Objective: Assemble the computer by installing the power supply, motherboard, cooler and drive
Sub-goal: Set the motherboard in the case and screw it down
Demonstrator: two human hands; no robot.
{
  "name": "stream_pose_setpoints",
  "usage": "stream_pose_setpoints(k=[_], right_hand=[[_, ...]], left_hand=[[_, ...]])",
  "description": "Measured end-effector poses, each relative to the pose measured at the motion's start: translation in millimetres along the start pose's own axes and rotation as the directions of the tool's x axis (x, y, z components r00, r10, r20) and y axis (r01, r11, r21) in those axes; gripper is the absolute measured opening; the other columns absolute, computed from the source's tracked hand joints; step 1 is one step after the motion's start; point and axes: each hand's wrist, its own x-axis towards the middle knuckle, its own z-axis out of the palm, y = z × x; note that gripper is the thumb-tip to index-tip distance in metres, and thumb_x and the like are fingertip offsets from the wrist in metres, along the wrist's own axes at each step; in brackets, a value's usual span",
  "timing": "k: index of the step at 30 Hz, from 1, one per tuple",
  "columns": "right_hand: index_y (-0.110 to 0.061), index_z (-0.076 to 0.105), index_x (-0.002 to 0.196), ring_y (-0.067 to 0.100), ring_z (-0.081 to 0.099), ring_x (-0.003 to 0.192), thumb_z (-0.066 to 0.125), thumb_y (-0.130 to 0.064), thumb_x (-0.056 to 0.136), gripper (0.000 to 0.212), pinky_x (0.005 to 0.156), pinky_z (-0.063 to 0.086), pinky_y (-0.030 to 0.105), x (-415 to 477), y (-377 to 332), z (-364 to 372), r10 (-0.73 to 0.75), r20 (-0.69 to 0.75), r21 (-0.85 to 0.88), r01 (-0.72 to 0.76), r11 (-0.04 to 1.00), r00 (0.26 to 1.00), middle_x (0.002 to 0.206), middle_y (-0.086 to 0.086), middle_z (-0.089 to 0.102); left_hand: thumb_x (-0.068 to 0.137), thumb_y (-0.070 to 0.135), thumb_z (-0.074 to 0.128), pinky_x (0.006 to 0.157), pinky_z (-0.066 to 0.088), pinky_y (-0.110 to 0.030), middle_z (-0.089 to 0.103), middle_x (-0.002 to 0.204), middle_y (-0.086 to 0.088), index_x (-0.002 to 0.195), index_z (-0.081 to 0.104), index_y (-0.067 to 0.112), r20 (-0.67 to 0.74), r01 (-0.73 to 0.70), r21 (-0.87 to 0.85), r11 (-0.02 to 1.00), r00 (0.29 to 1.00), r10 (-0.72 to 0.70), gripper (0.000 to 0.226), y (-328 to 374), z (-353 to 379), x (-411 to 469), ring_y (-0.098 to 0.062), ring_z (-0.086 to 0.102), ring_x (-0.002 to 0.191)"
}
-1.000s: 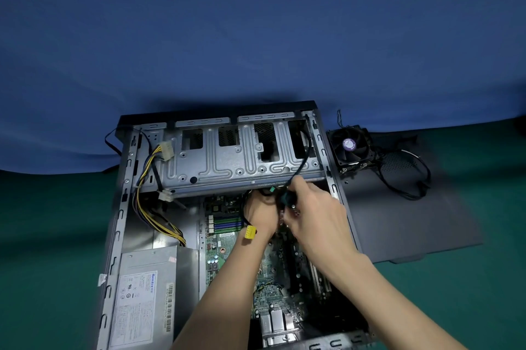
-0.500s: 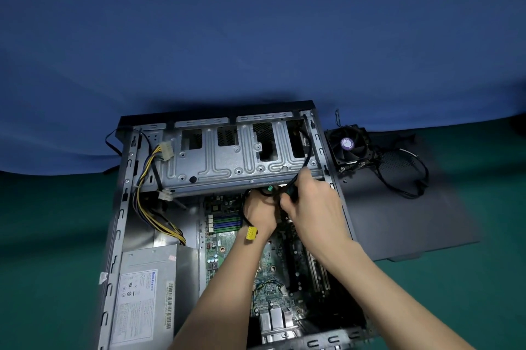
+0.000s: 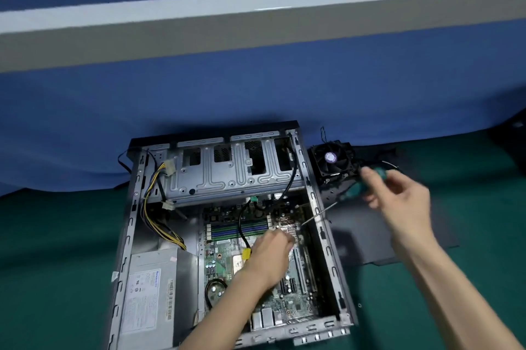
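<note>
A green table (image 3: 57, 264) with a blue cloth (image 3: 256, 88) behind it carries an open case (image 3: 125, 236) lying on its side. At the case's near left corner sits the power supply (image 3: 150, 292), label up, and yellow and black cables (image 3: 153, 207) run from it toward the far left corner. Across the far end spans a metal cage (image 3: 227, 176). The motherboard (image 3: 222, 261) lies flat in the case's right half, just beside the power supply. The left hand (image 3: 270, 255) rests on the board with fingers bent down; blur hides whether it pinches anything. A yellow plug (image 3: 246, 254) on a black wire shows at its thumb side. The hands are well apart. Over the case's right wall slants a screwdriver (image 3: 348, 191), tip down inside the case and green handle up and to the right. The cooler (image 3: 331, 160) stands outside the case, just beside its far right corner, on a dark panel (image 3: 370, 236). The right hand (image 3: 398, 199) hangs above that panel, fingers curled around the screwdriver's handle.
</note>
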Motion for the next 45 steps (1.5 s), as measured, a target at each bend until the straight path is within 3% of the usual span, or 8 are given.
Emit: stream_pose_setpoints(k=[7, 11, 16, 25, 29, 33, 39, 45], right_hand=[[-0.016, 0.038, 0.084, 0.022, 0.068, 0.053, 0.043, -0.006, 0.095, 0.015, 0.051, 0.055, 0.027, 44.2, 38.1, -33.8, 0.159, -0.067, 0.166, -0.147, 0.975, 0.985, 0.051, 0.005, 0.059], [-0.007, 0.054, 0.096, 0.006, 0.053, 0.036, 0.056, -0.007, 0.094, 0.003, 0.035, 0.038, 0.017, 47.9, 84.5, -13.4, 0.328, 0.043, -0.234, -0.310, 0.921, 0.944, 0.068, 0.009, 0.056], [-0.008, 0.064, 0.109, 0.030, 0.062, 0.103, 0.076, -0.023, 0.082, 0.034, 0.090, 0.049, 0.040, 37.2, 127.0, 10.1, 0.460, 0.127, -0.731, -0.230, 0.642, 0.879, 0.109, 0.013, 0.066], [-0.010, 0.054, 0.111, 0.035, 0.060, 0.105, 0.059, -0.029, 0.093, 0.027, 0.081, 0.045, 0.038, 38.9, 143.0, 32.6, 0.327, 0.220, -0.899, 0.060, 0.434, 0.919, 0.115, 0.015, 0.063], [-0.002, 0.061, 0.102, 0.033, 0.065, 0.095, 0.064, -0.020, 0.091, 0.021, 0.084, 0.050, 0.040, 44.5, 126.3, 26.7, 0.333, 0.157, -0.753, -0.105, 0.649, 0.930, 0.101, 0.019, 0.068], [-0.001, 0.061, 0.075, 0.017, 0.061, 0.051, 0.066, 0.009, 0.083, 0.014, 0.056, 0.052, 0.032, 45.7, 57.8, 16.0, 0.283, 0.269, -0.170, -0.244, 0.955, 0.921, 0.066, 0.014, 0.067], [0.001, 0.065, 0.067, 0.019, 0.048, 0.049, 0.067, -0.007, 0.087, 0.021, 0.042, 0.034, 0.023, 10.2, -25.1, 30.1, 0.185, 0.589, -0.048, -0.194, 0.980, 0.786, 0.058, 0.016, 0.059], [-0.004, 0.059, 0.062, 0.013, 0.045, 0.042, 0.066, -0.009, 0.088, 0.027, 0.038, 0.033, 0.018, -23.7, -27.7, 76.6, 0.324, 0.568, 0.068, -0.435, 0.898, 0.757, 0.054, 0.009, 0.054]], left_hand=[[0.101, 0.025, 0.039, 0.042, 0.041, -0.024, 0.062, 0.070, 0.003, 0.101, 0.058, 0.019, -0.326, -0.055, -0.237, 0.970, 0.945, -0.027, 0.020, 47.8, -1.4, -13.9, -0.004, 0.052, 0.047], [0.100, 0.043, 0.035, 0.053, 0.048, -0.032, 0.058, 0.067, 0.000, 0.087, 0.049, 0.023, -0.370, -0.072, -0.460, 0.885, 0.922, -0.117, 0.028, 63.5, -5.8, -8.3, -0.016, 0.062, 0.057], [0.097, 0.050, 0.040, 0.052, 0.040, -0.032, 0.048, 0.059, 0.006, 0.083, 0.049, 0.022, -0.352, -0.047, -0.358, 0.932, 0.932, -0.089, 0.032, 61.1, 3.9, 5.2, -0.011, 0.044, 0.051], [0.095, 0.053, 0.040, 0.055, 0.045, -0.037, 0.049, 0.052, 0.003, 0.074, 0.047, 0.027, -0.329, -0.028, -0.382, 0.924, 0.938, -0.107, 0.034, 56.1, 7.6, 8.7, -0.013, 0.051, 0.048], [0.091, 0.052, 0.051, 0.055, 0.042, -0.031, 0.043, 0.054, 0.008, 0.070, 0.044, 0.027, -0.419, -0.061, -0.408, 0.911, 0.899, -0.128, 0.032, 55.7, 3.9, 4.0, -0.008, 0.043, 0.050], [0.087, 0.025, 0.068, 0.051, 0.044, -0.029, 0.059, 0.072, 0.000, 0.081, 0.063, 0.027, -0.443, -0.207, -0.622, 0.755, 0.889, -0.121, 0.008, 64.6, -17.8, -1.1, -0.011, 0.051, 0.049], [0.081, 0.003, 0.071, 0.053, 0.049, -0.023, 0.070, 0.075, -0.010, 0.085, 0.076, 0.017, -0.483, -0.342, -0.781, 0.523, 0.862, -0.157, 0.015, 69.9, -52.5, -21.1, -0.014, 0.065, 0.056], [0.079, 0.000, 0.072, 0.057, 0.054, -0.026, 0.066, 0.075, -0.008, 0.081, 0.075, 0.010, -0.579, -0.394, -0.726, 0.563, 0.793, -0.190, 0.011, 43.2, -73.1, -37.4, -0.016, 0.064, 0.057]])
